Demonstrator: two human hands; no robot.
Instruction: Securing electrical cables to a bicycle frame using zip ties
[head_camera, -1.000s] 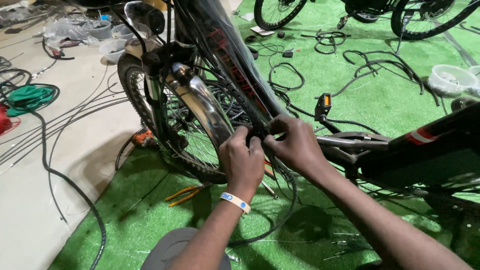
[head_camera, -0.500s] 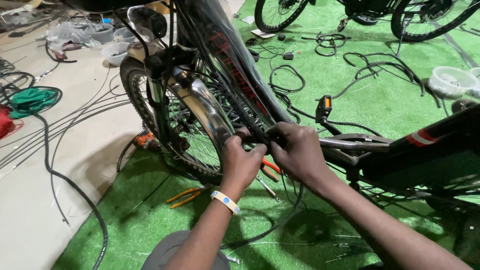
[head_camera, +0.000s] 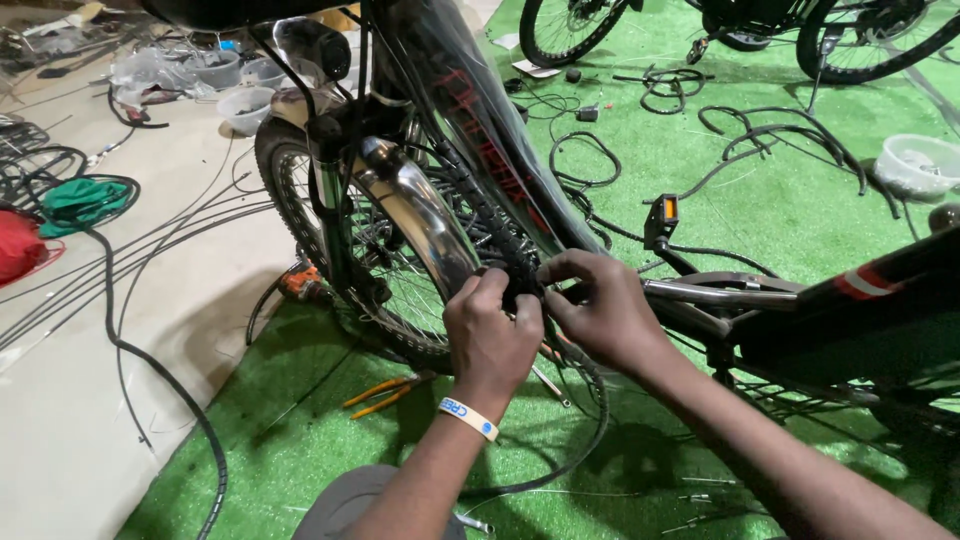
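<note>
1. Left hand (head_camera: 490, 335), with a pale wristband (head_camera: 467, 418), is curled with its fingertips pinched on a dark small part beside the black frame tube (head_camera: 470, 130), just behind the chrome mudguard (head_camera: 425, 225) of the front wheel (head_camera: 330, 250).
2. Right hand (head_camera: 600, 310) meets it from the other side, fingers pinched on the same spot; what exactly sits between the fingertips is hidden by them.
3. A black cable (head_camera: 585, 440) loops down from under the hands onto the green turf (head_camera: 250, 420).
4. Judged from this, the step in hand is fine fingertip work on a cable or fastener at the frame, both hands needed to hold it in place.
5. The next move seems to call for a steady pinch and small, precise finger motion, since spokes and mudguard crowd the spot.
6. Orange-handled pliers (head_camera: 385, 392) lie on the turf near the left wrist; a pedal (head_camera: 662, 212) with an orange reflector stands just beyond the right hand.
</note>
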